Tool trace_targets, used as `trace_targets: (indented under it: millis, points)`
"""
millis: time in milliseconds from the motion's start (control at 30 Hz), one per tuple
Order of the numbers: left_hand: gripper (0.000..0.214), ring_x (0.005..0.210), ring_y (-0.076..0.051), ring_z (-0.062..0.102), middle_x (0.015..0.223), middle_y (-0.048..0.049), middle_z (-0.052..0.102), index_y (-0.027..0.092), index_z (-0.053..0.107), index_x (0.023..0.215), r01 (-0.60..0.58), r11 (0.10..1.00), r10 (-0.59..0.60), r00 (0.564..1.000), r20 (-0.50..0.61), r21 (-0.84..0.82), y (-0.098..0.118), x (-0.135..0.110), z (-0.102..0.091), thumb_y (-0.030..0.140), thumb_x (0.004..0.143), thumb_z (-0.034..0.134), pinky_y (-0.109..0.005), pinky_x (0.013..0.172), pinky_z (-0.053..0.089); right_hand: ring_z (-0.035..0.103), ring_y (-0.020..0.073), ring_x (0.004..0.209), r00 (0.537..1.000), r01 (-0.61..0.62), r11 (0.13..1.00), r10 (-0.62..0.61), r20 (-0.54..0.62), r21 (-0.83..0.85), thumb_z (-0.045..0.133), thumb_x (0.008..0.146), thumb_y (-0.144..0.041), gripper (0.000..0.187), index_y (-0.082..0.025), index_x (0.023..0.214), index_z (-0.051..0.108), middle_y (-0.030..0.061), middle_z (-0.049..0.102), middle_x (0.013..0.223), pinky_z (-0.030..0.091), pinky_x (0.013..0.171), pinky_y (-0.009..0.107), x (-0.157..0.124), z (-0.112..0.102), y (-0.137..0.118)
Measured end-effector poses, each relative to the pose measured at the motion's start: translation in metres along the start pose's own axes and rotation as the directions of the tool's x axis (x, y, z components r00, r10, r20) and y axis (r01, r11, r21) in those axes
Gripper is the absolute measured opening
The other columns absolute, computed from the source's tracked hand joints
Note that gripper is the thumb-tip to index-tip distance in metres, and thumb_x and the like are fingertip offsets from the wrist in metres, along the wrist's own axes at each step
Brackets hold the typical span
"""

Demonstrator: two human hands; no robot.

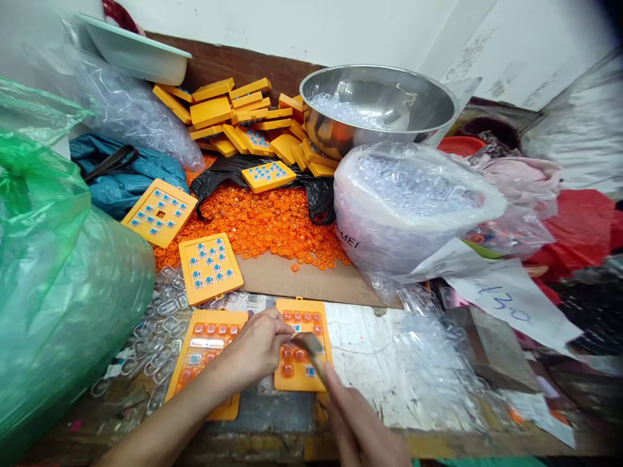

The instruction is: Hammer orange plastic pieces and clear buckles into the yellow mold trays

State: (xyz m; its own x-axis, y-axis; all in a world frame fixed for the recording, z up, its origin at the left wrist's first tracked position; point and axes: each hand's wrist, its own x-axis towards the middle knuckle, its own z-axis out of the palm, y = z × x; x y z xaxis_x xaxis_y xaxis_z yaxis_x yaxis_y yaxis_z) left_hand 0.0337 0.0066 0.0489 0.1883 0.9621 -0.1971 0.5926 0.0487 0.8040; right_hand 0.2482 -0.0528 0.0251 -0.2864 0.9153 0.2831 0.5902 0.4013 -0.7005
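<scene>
Two yellow-orange plastic trays lie side by side at the table's front edge. My left hand [253, 350] rests across the left tray [207, 360], with its fingers curled and reaching onto the right tray [302, 344]. My right hand [357, 425] comes up from the bottom, blurred, its fingers meeting the left hand's fingertips over the right tray. Both trays carry orange round pieces in their sockets. Whatever the fingertips pinch is too small to make out.
A heap of loose orange rings [272, 224] lies on cardboard behind the trays. Three trays with blue parts [210, 268] lie nearby, and a stack of yellow trays [243, 117] stands at the back. A steel bowl [379, 104], bags of clear pieces [409, 207] and a green bag [53, 292] crowd the sides.
</scene>
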Motion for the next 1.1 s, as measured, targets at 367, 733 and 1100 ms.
trace_targets:
  millis: [367,733,1100]
  points:
    - [0.034,0.11,-0.027,0.059,0.12,-0.016,0.06,0.013,0.061,0.117,0.027,0.956,-0.128,0.934,-0.334,-0.291,-0.006,-0.011,0.019,0.02,0.088,0.046,-0.04,0.096,0.047,0.067,0.0175,0.059,0.758,-0.566,0.673,0.652,-0.019,0.476,0.072,0.078,-0.044,0.063,-0.026,0.136,0.056,0.0078,0.072,0.111,0.054,0.044,0.027,0.024,-0.011,0.018]
    - [0.039,0.093,-0.032,0.071,0.104,-0.0193,0.074,0.011,0.061,0.105,0.212,0.134,-0.421,0.896,0.138,-0.968,0.036,-0.002,0.032,0.031,0.075,0.074,-0.042,0.082,0.057,0.038,0.0077,0.035,0.704,-0.634,0.516,0.693,0.154,0.576,0.069,0.076,-0.058,0.086,-0.018,0.145,0.037,-0.0049,0.059,0.058,0.035,0.035,0.021,0.035,0.015,0.017]
    - [0.03,0.09,-0.025,0.074,0.098,-0.0094,0.077,0.016,0.062,0.109,0.229,-0.077,-0.53,0.815,0.235,-0.97,0.029,-0.024,0.026,0.01,0.08,0.066,-0.036,0.083,0.058,0.061,0.0282,0.104,0.9,-0.385,0.922,0.367,-0.237,-0.036,0.054,0.08,-0.053,0.05,-0.016,0.109,0.071,0.0142,0.063,0.124,0.052,0.084,0.041,0.063,-0.031,0.068]
